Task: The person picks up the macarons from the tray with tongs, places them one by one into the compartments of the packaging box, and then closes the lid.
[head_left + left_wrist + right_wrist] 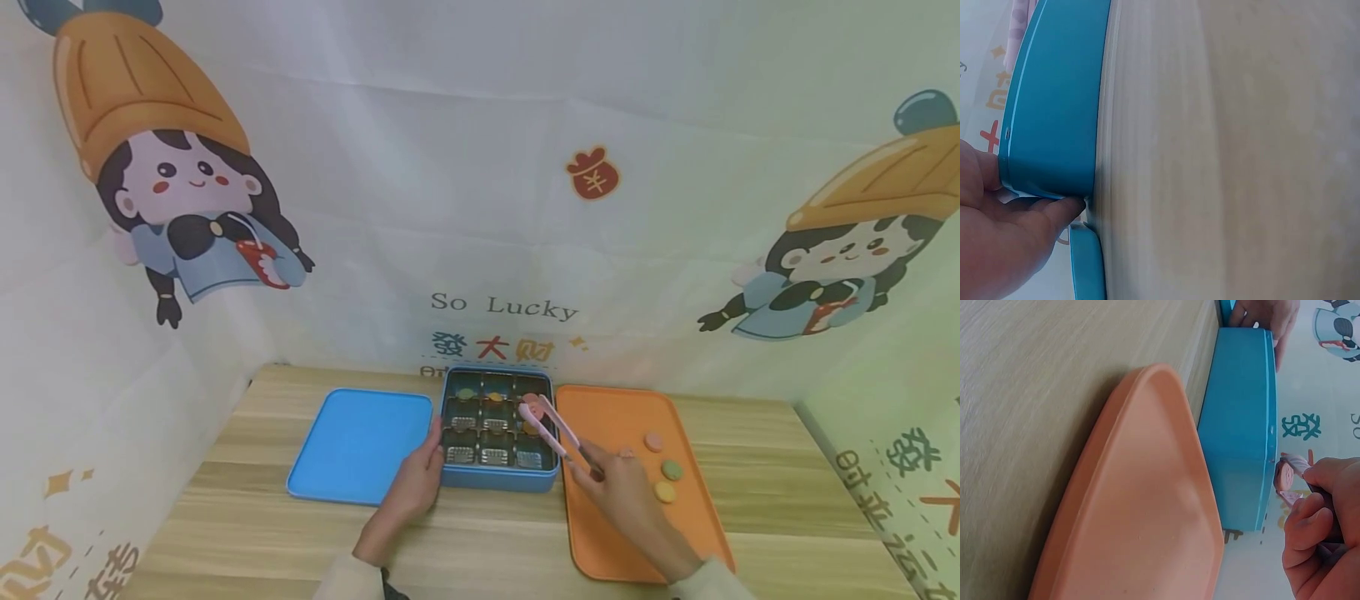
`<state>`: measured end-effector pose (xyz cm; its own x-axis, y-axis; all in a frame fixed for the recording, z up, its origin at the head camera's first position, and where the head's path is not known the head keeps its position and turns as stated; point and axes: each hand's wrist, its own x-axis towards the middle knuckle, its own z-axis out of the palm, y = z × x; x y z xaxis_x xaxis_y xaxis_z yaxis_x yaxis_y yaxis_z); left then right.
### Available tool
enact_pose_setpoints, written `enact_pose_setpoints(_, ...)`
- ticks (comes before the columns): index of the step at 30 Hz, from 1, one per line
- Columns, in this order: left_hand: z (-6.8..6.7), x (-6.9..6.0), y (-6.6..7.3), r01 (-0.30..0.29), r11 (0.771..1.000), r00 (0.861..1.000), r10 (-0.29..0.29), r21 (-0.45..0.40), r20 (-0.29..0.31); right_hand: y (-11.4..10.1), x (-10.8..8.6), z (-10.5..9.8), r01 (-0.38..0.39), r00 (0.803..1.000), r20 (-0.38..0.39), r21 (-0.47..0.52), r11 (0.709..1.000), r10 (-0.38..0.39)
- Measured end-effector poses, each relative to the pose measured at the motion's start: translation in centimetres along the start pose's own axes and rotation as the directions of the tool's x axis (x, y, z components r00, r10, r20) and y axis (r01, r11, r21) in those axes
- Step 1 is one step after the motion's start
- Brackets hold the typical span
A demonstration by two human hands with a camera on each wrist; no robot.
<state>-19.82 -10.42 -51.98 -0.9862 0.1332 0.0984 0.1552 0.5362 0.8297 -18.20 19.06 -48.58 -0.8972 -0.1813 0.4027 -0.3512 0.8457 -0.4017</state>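
My right hand [628, 492] grips pink tongs [558, 429], whose tips hold a round pink cookie-like piece [1285, 477] over the right side of a blue box [498, 477]. Inside the box is a clear divided insert with several compartments. A green piece [466, 393] and a yellow-orange piece [494, 397] sit toward its back; another orange piece [530, 427] shows partly behind the tongs. At the box's left side, my left hand [416, 479] holds the wall near the front corner, thumb at the rim and fingers against the outside [1063, 212].
An orange tray [611, 550] right of the box carries a pink piece [654, 441], a green piece [672, 470] and a yellow piece [665, 492], with another partly behind my right hand. Left of the box lies a blue lid [360, 442]. A printed cloth [480, 208] hangs behind the wooden table.
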Motion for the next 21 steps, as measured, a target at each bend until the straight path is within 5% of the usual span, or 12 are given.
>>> enact_pose_setpoints(5, 0.0, 0.0, -0.1, 0.01, 1.0, 1.0, -0.01, -0.006, 0.002, -0.5, 0.1, 0.3, 0.028, 1.0, -0.001, 0.017, 0.999, -0.028)
enact_pose_setpoints(13, 0.1, 0.0, -0.1, 0.015, 1.0, 1.0, -0.015, -0.001, 0.003, -1.6, 0.4, 0.8, -0.104, 0.986, 0.144, 0.137, 0.985, 0.084)
enact_pose_setpoints(21, 0.0, -0.1, 0.0, 0.014, 1.0, 1.0, -0.014, -0.016, 0.005, -1.9, 0.5, 1.4, -0.058, 0.992, 0.12, 0.134, 0.989, 0.042)
